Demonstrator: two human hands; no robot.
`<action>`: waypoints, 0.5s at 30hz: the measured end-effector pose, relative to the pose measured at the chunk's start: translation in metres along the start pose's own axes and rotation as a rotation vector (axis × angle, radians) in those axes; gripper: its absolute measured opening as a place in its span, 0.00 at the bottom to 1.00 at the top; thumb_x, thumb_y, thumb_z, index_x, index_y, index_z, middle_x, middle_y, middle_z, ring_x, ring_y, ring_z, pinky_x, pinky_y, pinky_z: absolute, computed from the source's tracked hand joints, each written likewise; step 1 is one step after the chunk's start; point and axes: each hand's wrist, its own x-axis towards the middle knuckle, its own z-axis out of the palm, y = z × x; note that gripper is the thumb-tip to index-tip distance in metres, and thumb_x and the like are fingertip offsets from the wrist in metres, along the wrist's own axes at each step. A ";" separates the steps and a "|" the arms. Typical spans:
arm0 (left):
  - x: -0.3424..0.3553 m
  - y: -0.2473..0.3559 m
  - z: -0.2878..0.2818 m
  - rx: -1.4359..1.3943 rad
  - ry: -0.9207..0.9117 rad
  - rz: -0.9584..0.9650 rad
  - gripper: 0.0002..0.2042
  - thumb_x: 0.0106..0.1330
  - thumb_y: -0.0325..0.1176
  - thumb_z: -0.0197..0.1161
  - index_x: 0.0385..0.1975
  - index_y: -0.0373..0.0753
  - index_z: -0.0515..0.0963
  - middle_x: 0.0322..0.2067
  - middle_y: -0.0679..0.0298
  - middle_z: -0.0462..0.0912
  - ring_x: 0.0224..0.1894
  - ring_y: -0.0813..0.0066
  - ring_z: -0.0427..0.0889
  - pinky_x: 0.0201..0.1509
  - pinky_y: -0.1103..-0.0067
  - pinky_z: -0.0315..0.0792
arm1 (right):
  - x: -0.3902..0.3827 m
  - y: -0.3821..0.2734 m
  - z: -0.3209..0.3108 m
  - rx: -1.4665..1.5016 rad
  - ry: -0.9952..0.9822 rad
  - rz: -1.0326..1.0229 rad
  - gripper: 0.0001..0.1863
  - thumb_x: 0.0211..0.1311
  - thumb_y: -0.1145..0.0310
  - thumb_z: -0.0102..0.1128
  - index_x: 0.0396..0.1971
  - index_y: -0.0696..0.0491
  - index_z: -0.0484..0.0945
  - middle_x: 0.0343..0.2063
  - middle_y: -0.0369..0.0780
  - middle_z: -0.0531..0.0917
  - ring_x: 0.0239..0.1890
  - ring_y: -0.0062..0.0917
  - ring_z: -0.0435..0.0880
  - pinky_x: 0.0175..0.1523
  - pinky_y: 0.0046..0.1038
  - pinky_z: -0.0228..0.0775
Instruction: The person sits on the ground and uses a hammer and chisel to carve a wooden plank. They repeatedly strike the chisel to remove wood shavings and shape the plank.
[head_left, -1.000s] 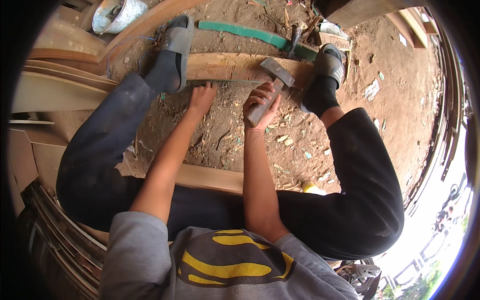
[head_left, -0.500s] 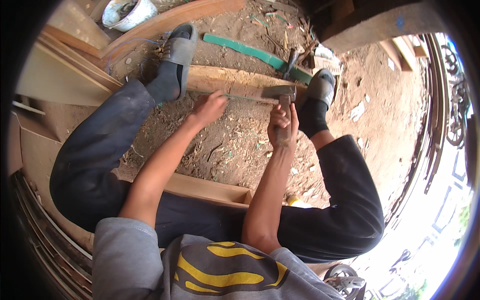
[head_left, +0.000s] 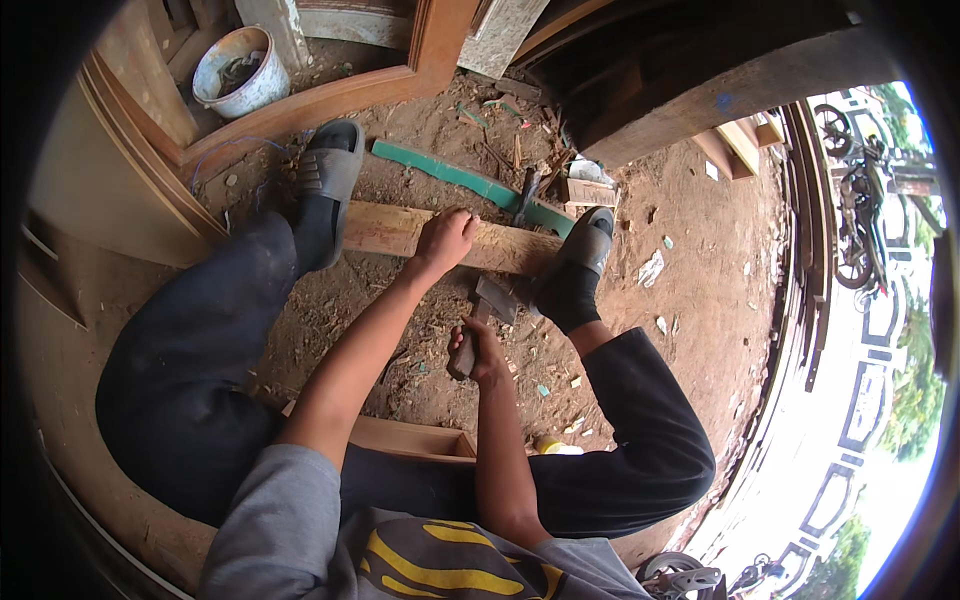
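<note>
Evidently mid-job: a person seated astride a plank (head_left: 508,250) that lies across the centre of the frame, a sandalled foot at each end. Left hand (head_left: 447,243) over the plank's middle, fingers curled in together; cannot tell whether they pinch anything, or touch the wood. Right hand (head_left: 484,350) wrapped round the handle of a hammer (head_left: 495,300), just below centre, head up and apart from the plank. Green strip (head_left: 430,172) beyond, upper centre, a dark tool (head_left: 525,197) across it. White bucket (head_left: 240,75), upper left.

Step in hand, by my reading: left hand busy at the wood, hammer waiting. Any blow would call for raising the hammer's head over the plank, left fingers well clear of its line.
</note>
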 end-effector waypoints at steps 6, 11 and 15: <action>0.005 0.006 0.004 -0.014 -0.035 0.085 0.14 0.67 0.38 0.52 0.27 0.32 0.75 0.29 0.49 0.78 0.33 0.52 0.79 0.35 0.65 0.71 | 0.001 0.008 0.003 0.661 -0.386 0.097 0.10 0.65 0.67 0.51 0.26 0.56 0.73 0.18 0.34 0.73 0.19 0.17 0.70 0.28 0.22 0.68; 0.008 0.006 0.024 -0.158 0.056 0.248 0.12 0.66 0.35 0.54 0.27 0.32 0.76 0.28 0.49 0.79 0.30 0.53 0.80 0.32 0.65 0.71 | -0.024 -0.020 0.022 0.330 -0.095 0.048 0.06 0.64 0.73 0.49 0.27 0.55 0.66 0.15 0.34 0.72 0.16 0.15 0.69 0.20 0.18 0.67; 0.011 -0.008 0.034 -0.137 -0.081 0.189 0.10 0.64 0.34 0.56 0.29 0.33 0.78 0.25 0.50 0.80 0.26 0.55 0.80 0.29 0.67 0.73 | -0.055 -0.017 0.048 0.032 -0.019 -0.023 0.06 0.63 0.70 0.52 0.30 0.55 0.66 0.17 0.35 0.72 0.17 0.15 0.69 0.21 0.19 0.66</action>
